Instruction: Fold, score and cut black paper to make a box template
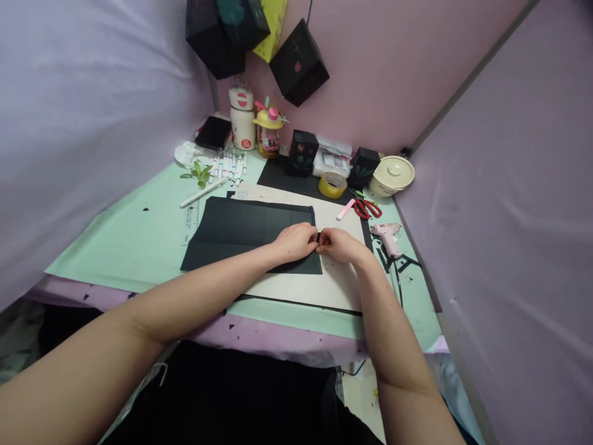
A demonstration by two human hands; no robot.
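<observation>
Your left hand (295,242) and right hand (340,245) pinch the right edge of the black paper (245,232) between fingertips, nearly touching; the sheet lies over the pale board (301,287) on your green counter (125,247), glue gun (388,238) to the right

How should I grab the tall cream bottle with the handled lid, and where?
Grip the tall cream bottle around its cylindrical body, below the lid, from the near side. It stands upright; the yellow-lidded clear cup crowds its right, and the pink wall probably blocks the back.
</observation>
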